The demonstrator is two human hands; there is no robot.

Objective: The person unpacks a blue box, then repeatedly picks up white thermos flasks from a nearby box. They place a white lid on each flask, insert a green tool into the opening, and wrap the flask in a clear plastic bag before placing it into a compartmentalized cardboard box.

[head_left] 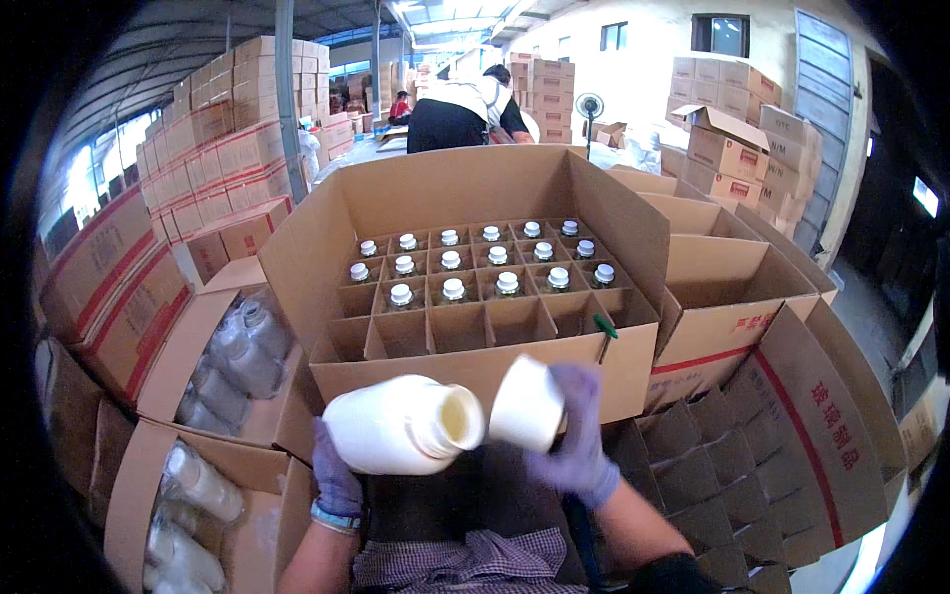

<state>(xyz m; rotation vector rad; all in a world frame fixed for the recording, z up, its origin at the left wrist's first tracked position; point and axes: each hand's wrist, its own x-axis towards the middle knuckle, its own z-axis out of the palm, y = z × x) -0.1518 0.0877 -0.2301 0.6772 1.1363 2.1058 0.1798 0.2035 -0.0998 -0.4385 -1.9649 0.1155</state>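
Left hand [334,475] grips bottle [401,426], lower centre, mouth open; right hand [574,445] holds cap [526,404] beside it. Capping step, you'd judge; next needs cap squared to mouth. Divided box [475,297] above.

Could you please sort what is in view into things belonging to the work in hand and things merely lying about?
In use: white bottle in left hand; white cap in right hand; divided box.

Lying about: bagged bottles; empty divided box; stacked cartons; fan.
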